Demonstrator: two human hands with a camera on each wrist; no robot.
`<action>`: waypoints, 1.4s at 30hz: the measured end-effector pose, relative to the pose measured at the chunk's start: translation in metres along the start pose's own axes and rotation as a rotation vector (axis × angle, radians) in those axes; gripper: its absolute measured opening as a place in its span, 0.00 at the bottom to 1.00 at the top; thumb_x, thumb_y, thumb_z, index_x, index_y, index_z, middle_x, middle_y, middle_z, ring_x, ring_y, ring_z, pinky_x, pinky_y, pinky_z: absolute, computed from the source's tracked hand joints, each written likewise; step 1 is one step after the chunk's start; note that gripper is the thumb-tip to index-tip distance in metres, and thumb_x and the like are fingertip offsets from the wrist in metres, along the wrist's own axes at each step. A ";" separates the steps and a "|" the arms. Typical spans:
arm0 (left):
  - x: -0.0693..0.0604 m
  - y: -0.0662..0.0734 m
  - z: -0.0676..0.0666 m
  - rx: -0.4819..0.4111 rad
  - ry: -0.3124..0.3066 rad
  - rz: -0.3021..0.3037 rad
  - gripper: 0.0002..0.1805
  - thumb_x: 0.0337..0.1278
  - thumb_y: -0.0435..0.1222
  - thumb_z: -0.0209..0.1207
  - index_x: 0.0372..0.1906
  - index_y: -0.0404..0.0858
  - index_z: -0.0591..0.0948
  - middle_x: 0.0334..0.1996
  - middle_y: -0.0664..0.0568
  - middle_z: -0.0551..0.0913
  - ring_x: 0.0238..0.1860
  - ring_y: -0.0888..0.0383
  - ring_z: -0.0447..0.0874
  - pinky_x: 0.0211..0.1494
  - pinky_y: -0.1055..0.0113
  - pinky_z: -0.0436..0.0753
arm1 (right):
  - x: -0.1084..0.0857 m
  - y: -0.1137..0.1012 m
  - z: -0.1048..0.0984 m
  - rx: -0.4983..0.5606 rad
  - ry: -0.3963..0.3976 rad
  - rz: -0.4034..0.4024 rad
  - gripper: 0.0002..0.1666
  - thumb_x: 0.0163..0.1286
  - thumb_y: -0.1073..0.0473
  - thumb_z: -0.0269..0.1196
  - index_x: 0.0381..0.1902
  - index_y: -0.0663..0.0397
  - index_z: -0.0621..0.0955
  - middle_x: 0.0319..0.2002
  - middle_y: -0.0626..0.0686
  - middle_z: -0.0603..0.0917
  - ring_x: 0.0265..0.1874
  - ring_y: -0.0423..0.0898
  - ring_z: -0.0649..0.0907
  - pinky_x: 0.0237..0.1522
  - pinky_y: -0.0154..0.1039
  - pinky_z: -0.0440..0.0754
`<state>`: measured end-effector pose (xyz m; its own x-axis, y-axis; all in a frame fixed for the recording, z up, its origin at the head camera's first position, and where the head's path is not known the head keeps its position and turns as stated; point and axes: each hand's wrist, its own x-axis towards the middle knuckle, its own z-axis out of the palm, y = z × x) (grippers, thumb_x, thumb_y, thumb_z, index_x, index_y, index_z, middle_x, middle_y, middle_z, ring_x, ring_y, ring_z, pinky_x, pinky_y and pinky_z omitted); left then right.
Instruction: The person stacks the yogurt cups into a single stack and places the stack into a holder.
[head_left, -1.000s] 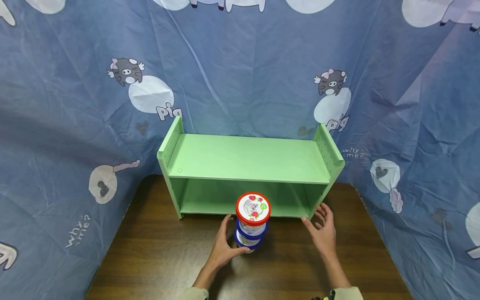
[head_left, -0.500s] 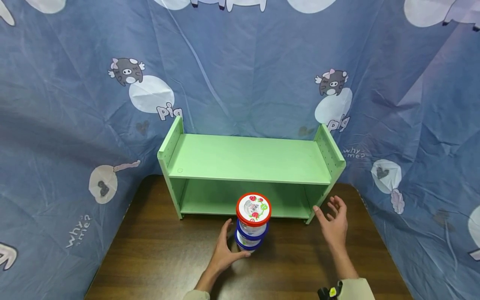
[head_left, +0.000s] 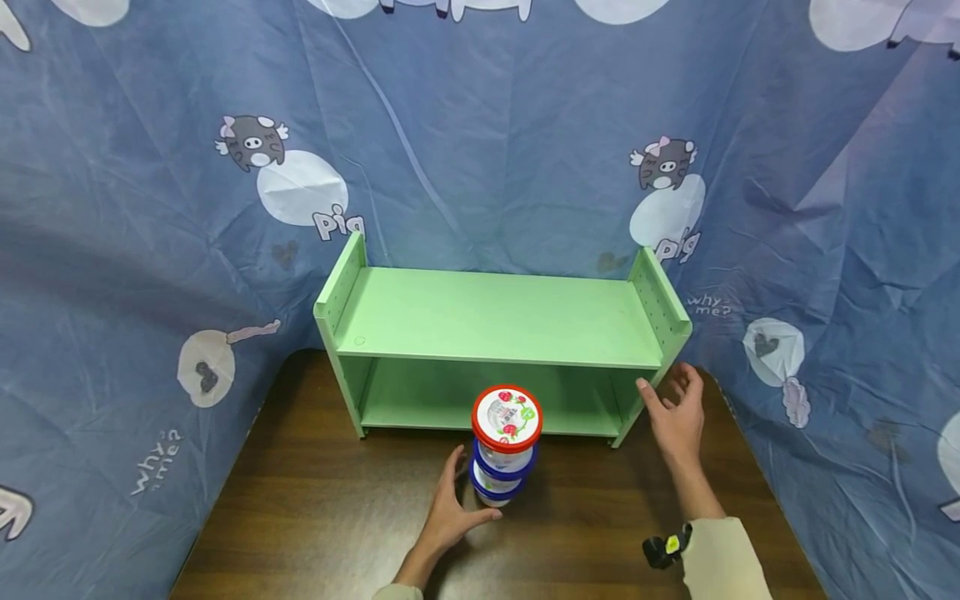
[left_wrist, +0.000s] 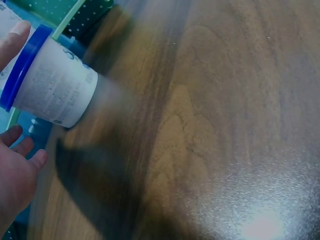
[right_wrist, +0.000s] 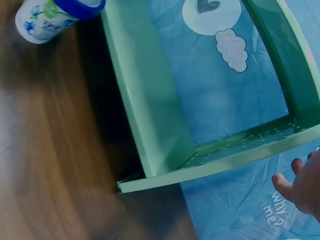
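Note:
In the head view a stack of tubs (head_left: 504, 467), a red lid on top and blue rims below, stands on the table before the green shelf (head_left: 495, 317). My left hand (head_left: 446, 518) is at the stack's left front, thumb and fingers spread; contact is not clear. The left wrist view shows the lowest white tub (left_wrist: 57, 82) near my fingers. Beside the shelf's right side panel is my right hand (head_left: 678, 418), holding nothing, fingers loosely bent. In the right wrist view that hand (right_wrist: 306, 186) is outside the panel.
The wooden table (head_left: 315, 500) extends to both sides and in front of the shelf. Behind and around it hangs a blue patterned cloth (head_left: 480, 150). A dark device (head_left: 663, 550) is at my right wrist.
My right hand has moved right and then farther back along the shelf's side. My left hand has shifted slightly toward me. The tubs and shelf have stayed in place.

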<state>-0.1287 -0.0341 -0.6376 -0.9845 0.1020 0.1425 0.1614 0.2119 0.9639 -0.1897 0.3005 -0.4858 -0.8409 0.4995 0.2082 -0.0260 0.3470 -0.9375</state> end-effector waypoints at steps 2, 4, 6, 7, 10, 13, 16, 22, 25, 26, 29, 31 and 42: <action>-0.001 -0.002 0.001 0.011 -0.002 0.006 0.67 0.26 0.34 0.83 0.76 0.30 0.55 0.71 0.29 0.67 0.70 0.32 0.67 0.73 0.38 0.66 | 0.004 -0.003 0.000 0.006 -0.004 0.001 0.47 0.65 0.51 0.69 0.75 0.55 0.60 0.73 0.62 0.68 0.72 0.59 0.69 0.68 0.57 0.72; -0.001 -0.004 0.003 0.026 -0.001 0.004 0.66 0.26 0.34 0.83 0.76 0.30 0.55 0.70 0.29 0.68 0.70 0.32 0.68 0.73 0.39 0.66 | 0.007 -0.006 0.000 0.007 -0.011 -0.001 0.48 0.66 0.50 0.69 0.76 0.53 0.58 0.74 0.62 0.66 0.73 0.60 0.68 0.69 0.59 0.70; -0.002 -0.005 0.003 0.030 0.000 -0.003 0.66 0.26 0.35 0.83 0.76 0.30 0.56 0.69 0.30 0.69 0.70 0.33 0.68 0.73 0.40 0.66 | 0.010 -0.009 0.000 0.001 -0.019 -0.006 0.49 0.66 0.49 0.68 0.77 0.52 0.57 0.75 0.61 0.64 0.74 0.60 0.66 0.70 0.60 0.69; -0.002 -0.006 0.004 0.036 0.001 -0.008 0.66 0.26 0.36 0.83 0.76 0.30 0.56 0.69 0.31 0.70 0.70 0.34 0.68 0.73 0.40 0.66 | 0.012 -0.010 0.000 -0.001 -0.024 -0.008 0.49 0.67 0.49 0.68 0.77 0.52 0.57 0.76 0.61 0.64 0.74 0.60 0.66 0.71 0.60 0.68; -0.002 -0.007 0.005 0.033 -0.002 -0.026 0.67 0.26 0.37 0.83 0.76 0.31 0.56 0.70 0.32 0.70 0.71 0.36 0.68 0.74 0.41 0.65 | 0.017 -0.012 0.002 -0.011 -0.032 -0.015 0.49 0.67 0.48 0.67 0.78 0.52 0.57 0.75 0.61 0.64 0.75 0.60 0.66 0.71 0.60 0.68; -0.002 -0.008 0.007 0.022 -0.011 -0.031 0.67 0.26 0.36 0.83 0.77 0.31 0.55 0.70 0.32 0.69 0.72 0.36 0.68 0.75 0.41 0.65 | 0.021 -0.015 0.003 -0.024 -0.034 -0.020 0.48 0.67 0.46 0.67 0.77 0.53 0.58 0.74 0.62 0.66 0.74 0.59 0.67 0.72 0.59 0.67; -0.002 -0.010 0.011 0.006 -0.012 -0.033 0.67 0.26 0.35 0.83 0.77 0.30 0.55 0.70 0.33 0.69 0.71 0.36 0.68 0.74 0.40 0.65 | 0.025 -0.018 0.006 -0.058 -0.032 -0.022 0.46 0.67 0.45 0.66 0.76 0.52 0.60 0.72 0.63 0.69 0.73 0.58 0.68 0.73 0.57 0.66; -0.001 -0.011 0.015 0.014 -0.014 -0.065 0.68 0.26 0.39 0.84 0.77 0.31 0.55 0.72 0.34 0.68 0.73 0.39 0.66 0.76 0.42 0.64 | 0.029 -0.024 0.009 -0.088 -0.026 -0.013 0.43 0.70 0.43 0.63 0.75 0.53 0.61 0.71 0.64 0.70 0.71 0.59 0.69 0.73 0.56 0.64; 0.001 -0.012 0.018 0.039 0.006 -0.044 0.67 0.26 0.40 0.83 0.76 0.31 0.56 0.71 0.34 0.68 0.72 0.38 0.67 0.74 0.40 0.65 | 0.032 -0.024 0.011 -0.082 -0.022 -0.014 0.42 0.71 0.45 0.61 0.76 0.53 0.61 0.71 0.64 0.70 0.72 0.59 0.69 0.75 0.55 0.64; 0.001 -0.013 0.019 0.048 0.016 -0.035 0.67 0.26 0.41 0.83 0.76 0.31 0.56 0.71 0.34 0.69 0.72 0.37 0.67 0.73 0.39 0.66 | 0.033 -0.025 0.012 -0.081 -0.020 -0.015 0.42 0.72 0.45 0.61 0.76 0.53 0.61 0.71 0.64 0.70 0.72 0.59 0.68 0.75 0.55 0.63; 0.003 -0.014 0.022 0.053 0.037 -0.025 0.67 0.25 0.41 0.83 0.75 0.30 0.57 0.71 0.34 0.69 0.71 0.36 0.67 0.73 0.38 0.66 | 0.036 -0.024 0.014 -0.088 -0.009 -0.011 0.41 0.72 0.47 0.61 0.76 0.52 0.61 0.72 0.64 0.70 0.73 0.59 0.68 0.76 0.54 0.63; 0.004 -0.015 0.024 0.042 0.043 -0.034 0.67 0.24 0.41 0.84 0.76 0.31 0.58 0.72 0.35 0.68 0.72 0.37 0.67 0.74 0.39 0.65 | 0.037 -0.023 0.016 -0.096 0.000 -0.007 0.40 0.72 0.48 0.61 0.76 0.53 0.61 0.71 0.65 0.71 0.73 0.60 0.68 0.76 0.55 0.63; 0.009 -0.018 0.030 -0.007 0.070 -0.068 0.65 0.23 0.39 0.84 0.76 0.40 0.60 0.70 0.41 0.72 0.70 0.44 0.70 0.75 0.46 0.68 | 0.036 -0.015 0.022 -0.083 -0.003 -0.032 0.38 0.75 0.49 0.57 0.76 0.55 0.61 0.71 0.67 0.70 0.73 0.62 0.68 0.76 0.57 0.63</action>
<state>-0.1383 -0.0078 -0.6600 -0.9956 0.0195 0.0915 0.0936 0.2087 0.9735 -0.2312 0.2958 -0.4702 -0.8420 0.4849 0.2366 -0.0080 0.4272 -0.9041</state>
